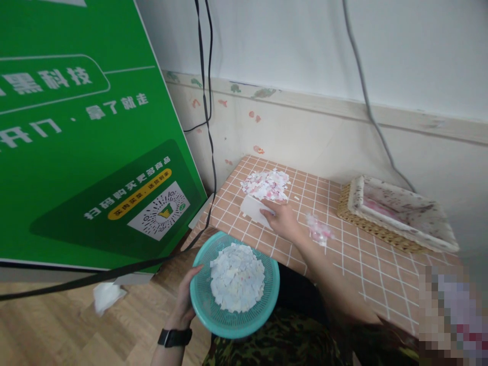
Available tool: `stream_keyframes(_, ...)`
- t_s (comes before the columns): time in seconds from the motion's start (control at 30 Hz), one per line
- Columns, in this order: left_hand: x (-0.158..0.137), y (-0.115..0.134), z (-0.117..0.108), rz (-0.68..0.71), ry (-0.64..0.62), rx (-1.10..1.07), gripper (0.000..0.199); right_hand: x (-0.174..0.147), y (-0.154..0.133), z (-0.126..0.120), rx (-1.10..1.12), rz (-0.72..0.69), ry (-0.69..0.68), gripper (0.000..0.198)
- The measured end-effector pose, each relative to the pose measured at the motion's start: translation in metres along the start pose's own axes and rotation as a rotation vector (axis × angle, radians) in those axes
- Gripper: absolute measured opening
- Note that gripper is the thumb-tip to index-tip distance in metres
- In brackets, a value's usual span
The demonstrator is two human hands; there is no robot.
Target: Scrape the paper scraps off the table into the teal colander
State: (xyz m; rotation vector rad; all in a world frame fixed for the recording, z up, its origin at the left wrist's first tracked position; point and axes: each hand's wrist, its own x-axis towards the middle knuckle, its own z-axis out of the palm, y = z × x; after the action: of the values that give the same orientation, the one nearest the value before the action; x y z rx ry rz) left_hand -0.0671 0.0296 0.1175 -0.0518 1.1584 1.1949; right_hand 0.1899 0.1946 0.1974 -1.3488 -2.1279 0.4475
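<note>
My left hand (pixel 187 292) grips the left rim of a round teal plastic basket (pixel 198 295), held beside the table's front edge. Inside it lies a heap of small torn paper pieces (pixel 238 277), mostly white and pale blue. Over the table, my right hand (pixel 281 217) is closed on the right end of a flat white card (pixel 254 209). Just beyond the card sits a pile of white and pink paper scraps (pixel 267 184). To the right of my right hand is a small crumpled clear plastic wrapper (pixel 319 230) with pink bits.
A lined wicker basket (pixel 343 203) stands at the table's right back, near the wall. The checked brown tablecloth (pixel 366 259) covers the table. At left rises a large green printed panel (pixel 76 178), with a black cable (pixel 211 152) hanging before it. A white bag (pixel 108 297) lies on the floor.
</note>
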Motion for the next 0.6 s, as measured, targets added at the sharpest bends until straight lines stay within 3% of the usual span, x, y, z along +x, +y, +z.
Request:
stream_keyframes(0.23,0.005,-0.002,-0.001,0.008,0.009,-0.03,0.007,-0.033,-0.013,-0.004,0.111,-0.037,-0.134,0.035)
stream_keyframes(0.43,0.003,-0.005,-0.003,-0.026,0.0,-0.008,0.01,-0.074,-0.041,0.001,0.202,-0.198,-0.236,0.032)
stream_keyframes(0.5,0.002,-0.005,-0.002,-0.036,0.0,-0.002,0.011,-0.077,-0.036,-0.004,0.223,-0.181,-0.17,0.03)
stream_keyframes(0.6,-0.001,-0.005,0.001,-0.008,0.018,-0.003,0.009,-0.07,-0.011,-0.021,0.171,-0.023,0.057,0.028)
